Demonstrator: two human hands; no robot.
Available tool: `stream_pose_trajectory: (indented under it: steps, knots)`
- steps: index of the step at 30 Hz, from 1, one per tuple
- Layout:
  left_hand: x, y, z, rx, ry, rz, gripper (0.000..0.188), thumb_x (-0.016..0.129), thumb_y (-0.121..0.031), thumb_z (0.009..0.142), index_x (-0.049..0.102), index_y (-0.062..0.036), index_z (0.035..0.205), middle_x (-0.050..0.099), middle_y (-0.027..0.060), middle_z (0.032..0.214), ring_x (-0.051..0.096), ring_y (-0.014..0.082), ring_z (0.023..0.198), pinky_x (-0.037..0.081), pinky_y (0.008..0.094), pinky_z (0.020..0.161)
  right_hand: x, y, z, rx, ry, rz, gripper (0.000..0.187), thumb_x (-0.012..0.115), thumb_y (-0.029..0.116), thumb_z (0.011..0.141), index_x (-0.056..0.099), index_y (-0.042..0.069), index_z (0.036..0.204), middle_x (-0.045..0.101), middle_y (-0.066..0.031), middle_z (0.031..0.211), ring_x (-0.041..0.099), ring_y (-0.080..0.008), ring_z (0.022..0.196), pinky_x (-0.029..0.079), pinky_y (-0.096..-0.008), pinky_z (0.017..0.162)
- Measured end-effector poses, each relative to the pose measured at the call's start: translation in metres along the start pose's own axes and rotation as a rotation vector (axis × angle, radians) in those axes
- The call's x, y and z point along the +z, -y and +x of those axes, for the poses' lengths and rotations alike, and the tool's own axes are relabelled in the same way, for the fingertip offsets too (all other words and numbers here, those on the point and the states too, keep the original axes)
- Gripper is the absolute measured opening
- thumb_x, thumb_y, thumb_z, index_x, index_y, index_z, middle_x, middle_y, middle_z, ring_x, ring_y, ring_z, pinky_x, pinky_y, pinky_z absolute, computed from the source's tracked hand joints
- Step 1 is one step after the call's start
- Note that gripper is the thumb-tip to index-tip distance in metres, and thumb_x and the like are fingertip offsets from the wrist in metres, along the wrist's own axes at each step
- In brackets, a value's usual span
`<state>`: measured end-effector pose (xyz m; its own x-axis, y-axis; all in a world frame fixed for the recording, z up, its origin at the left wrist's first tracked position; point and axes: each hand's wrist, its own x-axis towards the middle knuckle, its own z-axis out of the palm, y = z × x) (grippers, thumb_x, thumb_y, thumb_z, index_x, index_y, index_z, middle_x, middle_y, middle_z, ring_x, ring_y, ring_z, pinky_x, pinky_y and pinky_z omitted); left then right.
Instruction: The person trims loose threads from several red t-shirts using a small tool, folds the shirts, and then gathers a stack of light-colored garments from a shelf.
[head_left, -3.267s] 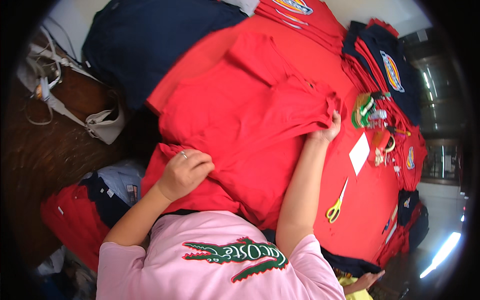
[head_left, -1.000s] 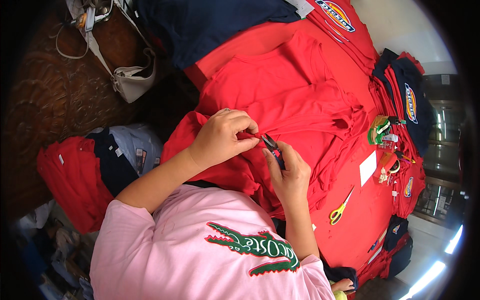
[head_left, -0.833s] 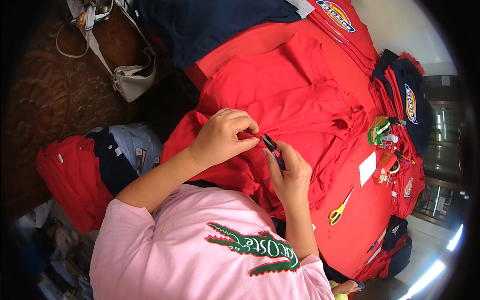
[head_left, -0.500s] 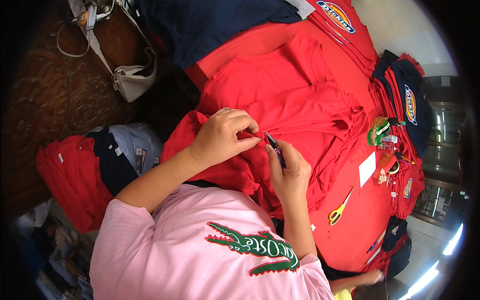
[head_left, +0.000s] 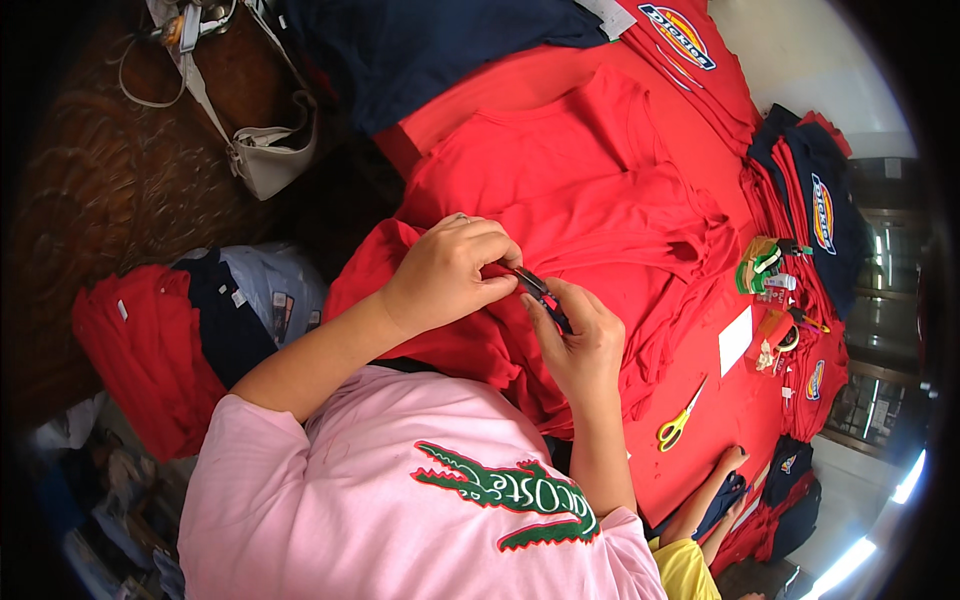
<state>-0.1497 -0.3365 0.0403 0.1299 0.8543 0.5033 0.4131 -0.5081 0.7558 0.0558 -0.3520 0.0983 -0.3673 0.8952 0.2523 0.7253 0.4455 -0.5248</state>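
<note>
A red knit shirt [head_left: 610, 215] lies spread and rumpled before me. My left hand [head_left: 452, 268] pinches a bit of its red cloth between thumb and fingertips. Closed around a pair of small dark thread snips [head_left: 545, 295], my right hand [head_left: 585, 342] faces the left one. The tips of the snips reach the cloth at the left fingertips. Whether the blades are apart cannot be made out.
Yellow-handled scissors [head_left: 675, 430] and a white card [head_left: 735, 340] lie on the red-covered table at right, near small boxes of tools [head_left: 768, 268]. Folded clothes [head_left: 140, 350] are stacked at left. A co-worker's arm [head_left: 705, 500] reaches in at lower right, over navy cloth.
The snips have swung closer to my left fingertips, and their tips now meet the cloth there. At lower right the co-worker's arm has moved up over the table with navy cloth.
</note>
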Motion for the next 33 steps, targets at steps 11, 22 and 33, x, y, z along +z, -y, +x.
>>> stream_pose_trajectory:
  steps: [11,22,33]
  knots:
    - [-0.001,0.000,0.001,-0.022,0.033,0.010,0.021,0.083,-0.004,0.073,0.069,-0.0059,0.088,0.069,0.0043,0.084,0.068,0.0223,0.076,0.050,0.0365,0.075,-0.010,-0.001,0.000,0.051,0.025,0.075,0.017,0.084,0.011,0.087,0.075,0.002,0.099,0.073,-0.0139,0.082,0.071,-0.0271,0.065,0.054,-0.0350,0.059]
    - [-0.004,0.001,0.001,-0.043,0.033,-0.011,0.021,0.084,-0.004,0.073,0.069,-0.0066,0.089,0.069,0.0039,0.083,0.068,0.0218,0.076,0.050,0.0354,0.075,-0.011,-0.002,0.000,0.133,0.026,0.086,0.019,0.084,0.012,0.089,0.074,0.001,0.101,0.069,-0.0131,0.078,0.062,-0.0216,0.059,0.049,-0.0326,0.056]
    - [-0.003,0.001,0.000,-0.045,0.033,-0.016,0.020,0.084,-0.006,0.075,0.070,-0.0066,0.089,0.069,0.0042,0.083,0.067,0.0221,0.075,0.050,0.0351,0.075,-0.004,-0.004,0.001,0.136,-0.001,0.103,0.018,0.084,0.012,0.089,0.075,0.001,0.100,0.068,-0.0128,0.076,0.061,-0.0197,0.058,0.049,-0.0319,0.056]
